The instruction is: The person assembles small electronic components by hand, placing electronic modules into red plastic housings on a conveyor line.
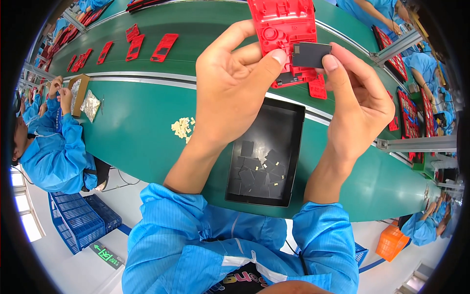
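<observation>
My left hand (235, 83) is closed round a red plastic housing (289, 24), its thumb pressed on the inner side. Raised above the bench, the housing shows molded ribs, a round recess and dark parts near its lower end. Between thumb and fingers, my right hand (360, 93) pinches a thin dark grey rectangular plate (311, 55). That plate overlaps the housing's right part; whether it touches there I cannot tell. Below my hands lies a black tray (298, 147) with several dark flat pieces (252, 176) and a few small cream bits in it.
A pile of small cream parts (182, 128) lies left of the tray. Red housings (164, 47) rest on the green conveyor (196, 34) beyond a metal rail. At left a co-worker (54, 147) sits by a cardboard box (78, 95). Blue crates (76, 220) stand on the floor.
</observation>
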`<state>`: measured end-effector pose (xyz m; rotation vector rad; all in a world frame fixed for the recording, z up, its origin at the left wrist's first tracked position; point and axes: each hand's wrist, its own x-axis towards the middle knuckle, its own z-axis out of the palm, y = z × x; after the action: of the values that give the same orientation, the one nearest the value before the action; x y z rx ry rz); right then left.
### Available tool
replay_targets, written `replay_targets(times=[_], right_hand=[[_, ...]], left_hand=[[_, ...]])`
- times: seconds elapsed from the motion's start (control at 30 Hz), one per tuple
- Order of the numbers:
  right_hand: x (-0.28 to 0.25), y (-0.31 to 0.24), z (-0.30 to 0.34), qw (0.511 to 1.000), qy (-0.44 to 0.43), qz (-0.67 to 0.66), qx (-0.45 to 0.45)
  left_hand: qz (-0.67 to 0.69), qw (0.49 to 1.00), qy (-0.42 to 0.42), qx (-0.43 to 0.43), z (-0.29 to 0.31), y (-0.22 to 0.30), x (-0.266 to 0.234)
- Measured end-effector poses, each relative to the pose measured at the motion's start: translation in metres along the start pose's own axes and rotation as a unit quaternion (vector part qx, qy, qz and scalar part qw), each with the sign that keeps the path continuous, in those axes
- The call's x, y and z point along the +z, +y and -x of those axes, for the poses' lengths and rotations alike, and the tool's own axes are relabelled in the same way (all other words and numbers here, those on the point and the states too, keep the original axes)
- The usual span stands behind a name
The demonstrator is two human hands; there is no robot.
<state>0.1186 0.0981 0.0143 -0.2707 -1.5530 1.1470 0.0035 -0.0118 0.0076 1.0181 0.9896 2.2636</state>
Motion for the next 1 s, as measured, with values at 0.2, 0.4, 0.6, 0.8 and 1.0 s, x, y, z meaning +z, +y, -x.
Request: replay_targets(times=[0.2,0.4,0.6,0.8,1.0], right_hand=[[0.003,0.000,0.001,1.000,0.000,0.000,0.005],[0.004,0.001,0.001,0.999,-0.031,0.001,-0.014],[0.002,0.004,0.002,0.998,-0.045,0.022,-0.045],[0.021,0.020,0.010,0.962,0.005,0.174,-0.210],[0.031,0.019,0.017,0.971,-0.020,0.136,-0.193]], left_hand=[[0.002,1.000,-0.004,-0.011,0.001,0.000,0.002],[-0.003,1.000,0.004,-0.011,0.002,0.001,0.000],[0.001,1.000,0.000,-0.014,0.003,0.002,0.002],[-0.001,1.000,0.023,-0.018,0.004,0.006,0.000],[-0.035,0.996,0.077,0.013,0.003,0.002,-0.003]])
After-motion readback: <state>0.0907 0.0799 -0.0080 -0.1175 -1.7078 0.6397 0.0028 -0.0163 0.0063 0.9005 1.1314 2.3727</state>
